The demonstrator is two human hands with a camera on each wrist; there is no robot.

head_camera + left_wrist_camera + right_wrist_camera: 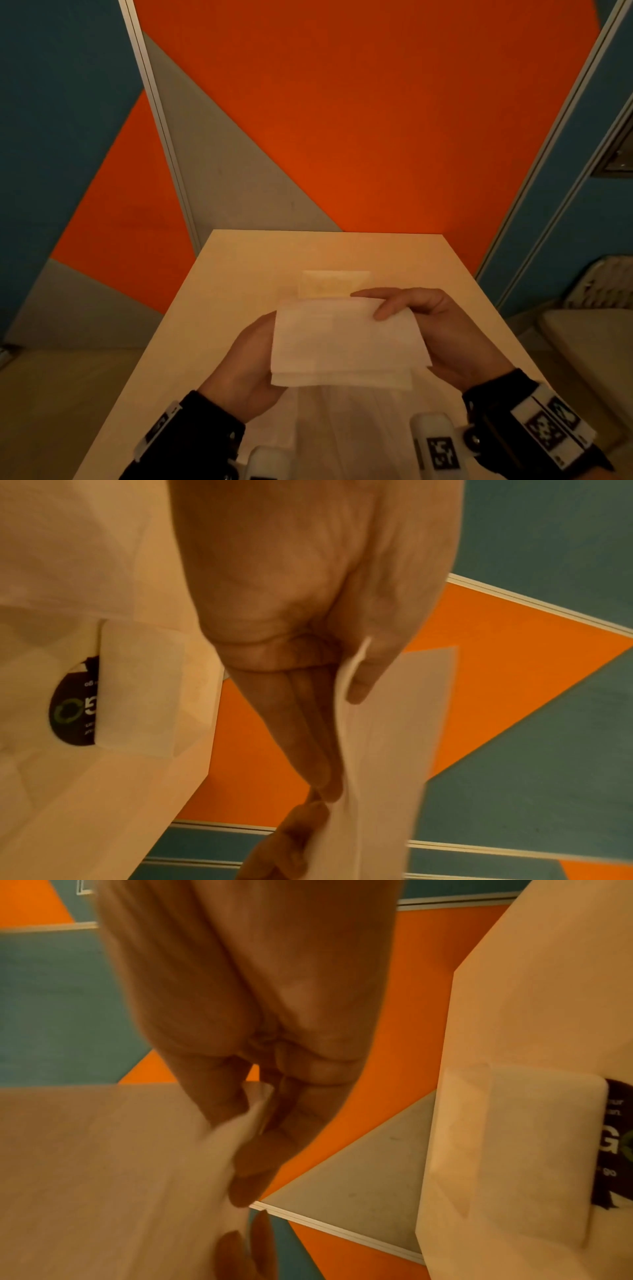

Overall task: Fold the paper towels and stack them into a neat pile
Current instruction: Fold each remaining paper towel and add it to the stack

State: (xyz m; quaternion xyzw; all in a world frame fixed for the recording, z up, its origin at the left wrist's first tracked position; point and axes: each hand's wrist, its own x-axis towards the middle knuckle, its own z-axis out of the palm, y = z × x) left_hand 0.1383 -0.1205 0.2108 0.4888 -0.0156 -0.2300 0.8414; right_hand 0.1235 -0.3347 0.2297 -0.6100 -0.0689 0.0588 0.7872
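Both hands, left (pixel 251 356) and right (pixel 431 329), each grip pinched on an edge, hold folded paper towel (pixel 342 342) above counter (pixel 219 291); folded pile (pixel 334 283) beyond.

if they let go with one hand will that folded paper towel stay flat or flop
It would probably flop: the folded paper towel is thin, and both hands, left hand and right hand, support its ends. Its lower layers already sit uneven, so they may splay open. It looks very light, so it would likely drift rather than drop.

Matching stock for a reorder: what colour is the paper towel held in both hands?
Plain white, no print; the paper towel shows best in the head view.
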